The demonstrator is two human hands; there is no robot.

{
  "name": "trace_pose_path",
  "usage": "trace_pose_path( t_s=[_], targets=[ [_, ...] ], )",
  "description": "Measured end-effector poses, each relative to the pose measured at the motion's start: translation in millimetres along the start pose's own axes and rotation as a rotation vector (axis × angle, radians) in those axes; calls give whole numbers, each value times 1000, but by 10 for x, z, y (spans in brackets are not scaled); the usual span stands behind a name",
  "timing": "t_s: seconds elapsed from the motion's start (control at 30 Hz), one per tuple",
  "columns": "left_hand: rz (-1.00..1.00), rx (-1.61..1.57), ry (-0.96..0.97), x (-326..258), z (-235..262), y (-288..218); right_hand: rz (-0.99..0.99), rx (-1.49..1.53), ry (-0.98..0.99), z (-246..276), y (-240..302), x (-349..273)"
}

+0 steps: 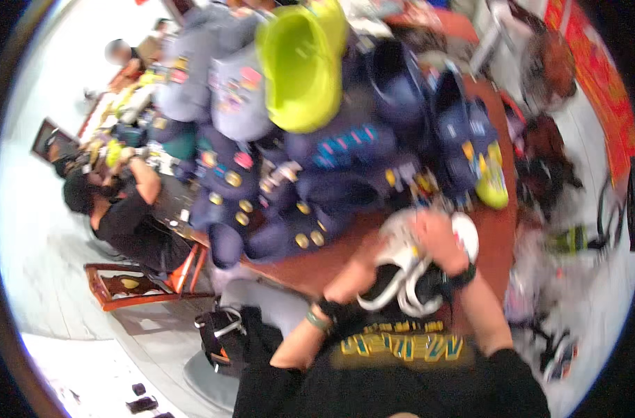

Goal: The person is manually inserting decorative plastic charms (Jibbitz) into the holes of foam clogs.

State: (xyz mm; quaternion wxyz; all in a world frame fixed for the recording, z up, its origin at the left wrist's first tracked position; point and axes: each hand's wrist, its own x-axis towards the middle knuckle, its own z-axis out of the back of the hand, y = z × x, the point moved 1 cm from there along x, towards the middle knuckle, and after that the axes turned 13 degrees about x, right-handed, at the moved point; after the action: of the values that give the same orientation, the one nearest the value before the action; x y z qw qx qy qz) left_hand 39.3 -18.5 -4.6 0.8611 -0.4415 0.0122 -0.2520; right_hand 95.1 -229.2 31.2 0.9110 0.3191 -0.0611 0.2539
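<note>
A pair of white clogs [404, 273] is held close to my chest at the table's near edge, straps toward me. My left hand [358, 270] is closed on their left side. Over the toe end lies my right hand [437, 240], its fingers bent around the white clogs; motion blur hides the exact fingertips. Small coloured bits, too blurred to name, show near the fingers. Just beyond stands a heap of dark blue clogs [338, 191] with charms on them. A lime-green clog [303, 76] tops the heap, beside light grey-purple clogs [239, 97].
The brown table [296, 274] bears the heap. At the left, a co-worker in black [133, 223] sits by a wooden chair [133, 285]. A black bag [222, 338] sits on a grey stool behind my left arm. Bags and clutter [540, 279] cover the floor at right.
</note>
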Motion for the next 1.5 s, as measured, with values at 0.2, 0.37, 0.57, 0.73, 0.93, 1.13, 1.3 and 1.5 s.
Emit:
trace_pose_path(
  t_s=[0.2,0.37,0.57,0.73,0.93,1.13,1.3,1.5],
  targets=[
    [125,-61,73,143,57,-15,-260,345,-122,359,-142,212],
    [162,-109,105,61,7,-23,-52,471,216,399,-37,-70],
    [177,-96,107,57,10,-71,121,452,183,243,-79,-293],
    [147,-117,79,44,34,-54,82,516,155,251,131,-391],
    [148,-63,123,37,-15,-43,109,332,223,264,276,-349],
    [146,-90,74,21,-19,-61,164,287,111,180,316,-290],
    [201,-113,132,37,10,-94,144,290,98,143,304,-266],
    [223,-95,125,45,22,-127,135,289,72,136,318,-277]
  ],
)
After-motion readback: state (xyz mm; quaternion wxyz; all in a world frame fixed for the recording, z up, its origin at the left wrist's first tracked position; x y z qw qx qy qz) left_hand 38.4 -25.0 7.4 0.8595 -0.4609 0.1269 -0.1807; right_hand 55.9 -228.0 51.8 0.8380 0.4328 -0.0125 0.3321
